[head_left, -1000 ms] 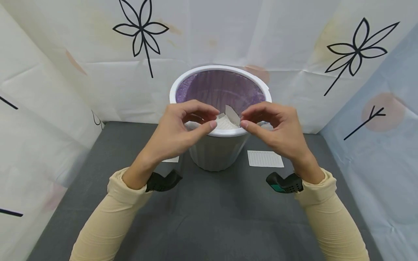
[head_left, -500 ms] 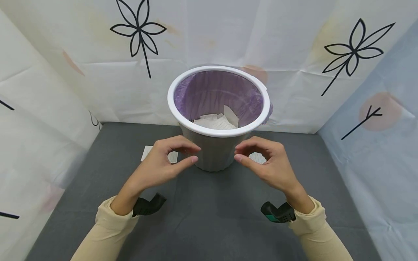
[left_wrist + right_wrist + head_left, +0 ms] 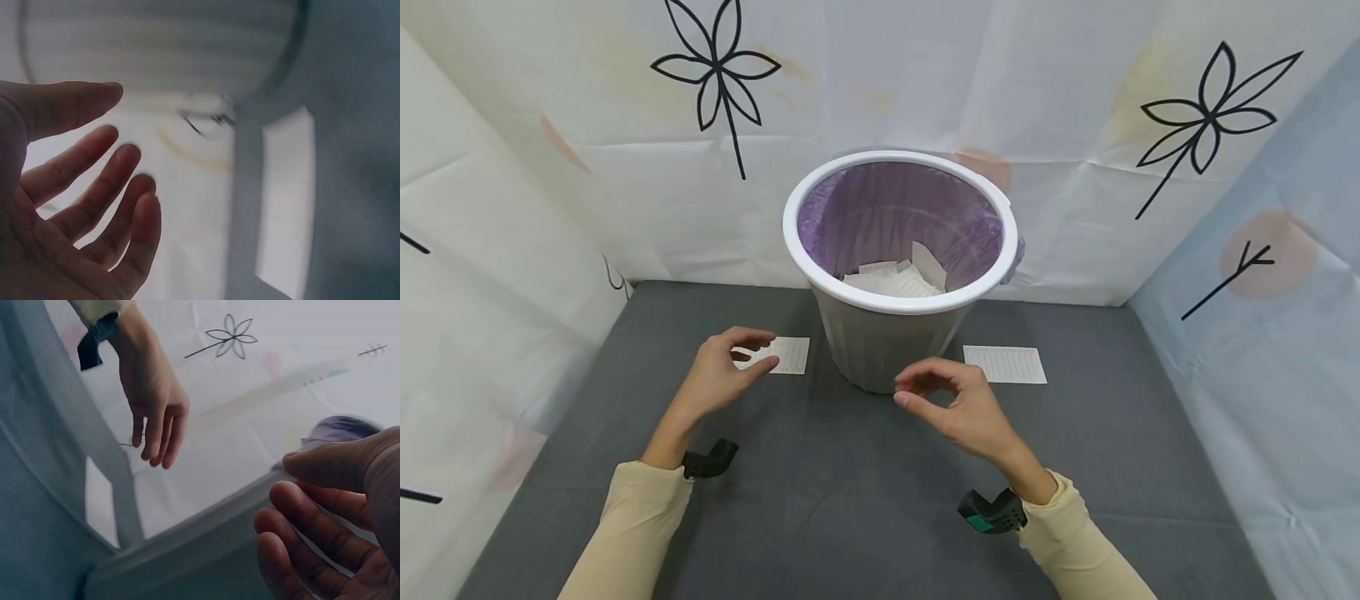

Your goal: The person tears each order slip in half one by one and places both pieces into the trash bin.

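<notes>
My left hand (image 3: 726, 367) hovers over the left end of a lined paper slip (image 3: 792, 356), its fingers loosely bent and nothing between them. In the left wrist view the same slip (image 3: 289, 206) lies beyond the relaxed fingers (image 3: 134, 219). My right hand (image 3: 955, 408), likewise holding nothing, is in front of the waste bin (image 3: 876, 350), with thumb and fingertips close together. To the right of the bin lies a second lined slip (image 3: 1004, 365). Several pieces of paper (image 3: 895, 282) rest inside the bin on its purple liner (image 3: 910, 200).
A dark grey cloth (image 3: 850, 500) covers the table. Pale printed fabric walls (image 3: 1075, 208) stand at the back and both sides, close behind the bin. A thin dark cord (image 3: 615, 277) hangs at the back left corner.
Both hands have drawn back and down from over the bin's rim. The left one has moved left to the slip; the right one has come down in front of the bin, uncovering the right slip.
</notes>
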Demonstrator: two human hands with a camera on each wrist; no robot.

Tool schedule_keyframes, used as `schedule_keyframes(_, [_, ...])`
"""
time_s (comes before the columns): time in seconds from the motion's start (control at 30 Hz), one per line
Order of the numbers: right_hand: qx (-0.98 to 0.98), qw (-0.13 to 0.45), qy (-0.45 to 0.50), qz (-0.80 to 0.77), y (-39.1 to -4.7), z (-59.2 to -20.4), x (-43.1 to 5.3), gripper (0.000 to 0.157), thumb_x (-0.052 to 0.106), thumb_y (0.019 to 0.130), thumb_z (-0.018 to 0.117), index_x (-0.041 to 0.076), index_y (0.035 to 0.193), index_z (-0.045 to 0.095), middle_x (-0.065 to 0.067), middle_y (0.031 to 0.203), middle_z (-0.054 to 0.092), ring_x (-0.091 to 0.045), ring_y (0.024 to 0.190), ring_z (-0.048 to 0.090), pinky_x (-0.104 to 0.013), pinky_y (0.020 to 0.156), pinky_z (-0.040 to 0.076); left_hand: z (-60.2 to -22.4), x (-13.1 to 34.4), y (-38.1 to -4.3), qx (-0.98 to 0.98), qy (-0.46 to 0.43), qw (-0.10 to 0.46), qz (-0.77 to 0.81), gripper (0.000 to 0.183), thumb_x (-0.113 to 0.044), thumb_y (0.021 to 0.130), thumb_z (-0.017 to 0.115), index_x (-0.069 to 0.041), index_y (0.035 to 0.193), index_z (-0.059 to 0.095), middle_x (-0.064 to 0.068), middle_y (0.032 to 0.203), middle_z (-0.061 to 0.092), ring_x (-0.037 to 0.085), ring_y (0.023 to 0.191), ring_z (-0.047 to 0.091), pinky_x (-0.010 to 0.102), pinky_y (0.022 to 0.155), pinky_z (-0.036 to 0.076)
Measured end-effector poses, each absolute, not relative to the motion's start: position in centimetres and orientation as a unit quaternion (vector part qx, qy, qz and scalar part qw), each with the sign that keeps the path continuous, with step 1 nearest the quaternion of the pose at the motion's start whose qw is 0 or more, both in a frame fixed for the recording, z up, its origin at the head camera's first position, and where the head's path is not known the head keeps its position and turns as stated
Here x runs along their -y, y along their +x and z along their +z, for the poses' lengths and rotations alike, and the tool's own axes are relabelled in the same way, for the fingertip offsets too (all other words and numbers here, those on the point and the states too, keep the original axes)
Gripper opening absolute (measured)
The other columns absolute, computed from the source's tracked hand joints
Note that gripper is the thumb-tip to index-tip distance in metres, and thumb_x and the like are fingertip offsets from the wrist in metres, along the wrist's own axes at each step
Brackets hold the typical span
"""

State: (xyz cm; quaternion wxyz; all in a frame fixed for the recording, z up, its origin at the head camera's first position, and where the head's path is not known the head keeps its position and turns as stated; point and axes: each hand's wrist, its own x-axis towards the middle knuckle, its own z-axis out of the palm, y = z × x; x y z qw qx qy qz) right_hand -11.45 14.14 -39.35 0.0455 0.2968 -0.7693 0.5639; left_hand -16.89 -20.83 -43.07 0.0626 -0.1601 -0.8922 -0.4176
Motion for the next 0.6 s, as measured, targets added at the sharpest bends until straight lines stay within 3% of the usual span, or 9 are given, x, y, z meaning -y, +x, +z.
schedule_keyframes(0.3, [0.776, -0.019, 0.272, 0.569, -11.4, -42.5, -10.9, 0.014, 0.010, 0.091, 0.076, 0.010, 0.105, 0.075, 0.001, 0.096, 0.073, -0.015, 0.082, 0.068, -0.033, 0.075, 0.056, -48.4, 25.2, -20.6, 0.924, -0.104, 0.029, -0.367, 0.057, -0.012, 0.091, 0.076, 0.010, 0.138, 0.053, 0.038, 0.139, 0.044, 0.057, 0.131, 0.032, 0.070, 0.104, 0.024])
schedule_keyframes(0.6, [0.797, -0.076, 0.264, 0.538, -12.4, -44.6, -7.5, 0.016, 0.011, 0.093, 0.074, 0.008, 0.109, 0.073, -0.001, 0.100, 0.072, -0.013, 0.086, 0.067, -0.038, 0.079, 0.056, -51.5, 26.9, -22.4, 0.925, -0.043, -0.036, -0.377, 0.072, -0.025, 0.093, 0.075, 0.004, 0.150, 0.042, 0.040, 0.147, 0.028, 0.061, 0.133, 0.021, 0.074, 0.102, 0.025])
